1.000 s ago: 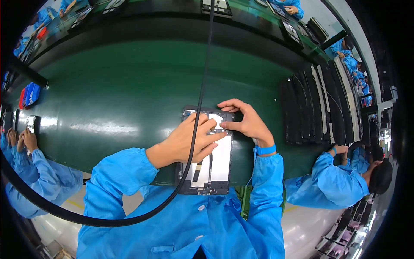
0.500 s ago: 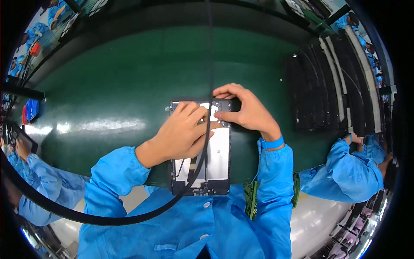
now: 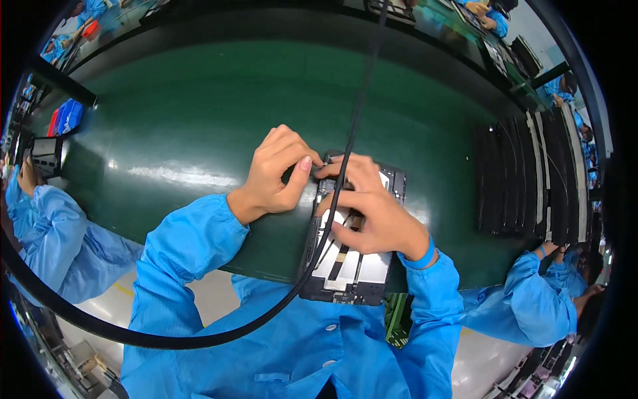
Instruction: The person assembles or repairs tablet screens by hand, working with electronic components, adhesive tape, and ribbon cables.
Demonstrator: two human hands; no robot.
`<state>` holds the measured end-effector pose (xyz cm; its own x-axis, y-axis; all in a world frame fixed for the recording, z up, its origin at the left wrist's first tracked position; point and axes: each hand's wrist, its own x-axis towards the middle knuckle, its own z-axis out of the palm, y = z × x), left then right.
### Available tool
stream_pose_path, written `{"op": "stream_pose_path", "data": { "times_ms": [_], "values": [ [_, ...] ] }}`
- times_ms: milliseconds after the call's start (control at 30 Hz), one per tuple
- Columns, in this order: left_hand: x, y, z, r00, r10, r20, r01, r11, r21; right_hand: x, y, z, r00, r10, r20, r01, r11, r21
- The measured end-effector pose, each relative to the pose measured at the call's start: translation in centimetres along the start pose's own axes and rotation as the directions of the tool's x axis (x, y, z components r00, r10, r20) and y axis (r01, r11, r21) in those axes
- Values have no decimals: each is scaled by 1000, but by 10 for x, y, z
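Note:
An opened tablet, with silvery panels, dark strips and a black frame, lies slightly tilted at the table's near edge. My right hand rests over its upper part, fingers apart and bent, fingertips near its left side. Beside the top left corner is my left hand, fingers curled together and index fingertip at the tablet's edge. Whether anything small is between those fingers I cannot make out. A black cable crosses in front of the tablet and partly hides the right hand's fingers.
The green table spreads around the tablet. A row of black slabs with pale strips stands at the right. Blue and red bins sit far left. Co-workers in blue sleeves work on both sides.
My left hand has come off the tablet's middle to its top left corner. My right hand has moved from the top right corner across the tablet. The view has shifted, and the tablet looks tilted.

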<state>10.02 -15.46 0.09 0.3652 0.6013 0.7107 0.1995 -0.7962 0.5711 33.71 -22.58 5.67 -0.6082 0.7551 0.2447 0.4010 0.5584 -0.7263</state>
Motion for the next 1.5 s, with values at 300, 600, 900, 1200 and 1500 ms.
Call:
{"op": "stream_pose_path", "data": {
  "times_ms": [300, 600, 900, 1200, 1500],
  "values": [
    [-4, 5, 1, 996, 85, 36, -82, 993, -81, 10, 5, 3, 980, 2, 198, 15, 996, -86],
    [-11, 10, -3, 990, 142, 17, -140, 986, -90, 1, 2, 5, 970, 88, 226, -81, 996, -38],
    [-41, 32, -15, 725, 649, 229, -559, 750, -354, 2, -3, -8, 969, 101, 225, -96, 995, -35],
    [-40, 33, -23, 665, 674, 322, -595, 739, -316, -6, 12, 7, 999, 16, -33, -22, 981, -192],
    [-28, 25, -12, 715, 647, 264, -584, 761, -281, -4, 16, 9, 944, -197, -265, 68, 901, -429]
  ]
}}
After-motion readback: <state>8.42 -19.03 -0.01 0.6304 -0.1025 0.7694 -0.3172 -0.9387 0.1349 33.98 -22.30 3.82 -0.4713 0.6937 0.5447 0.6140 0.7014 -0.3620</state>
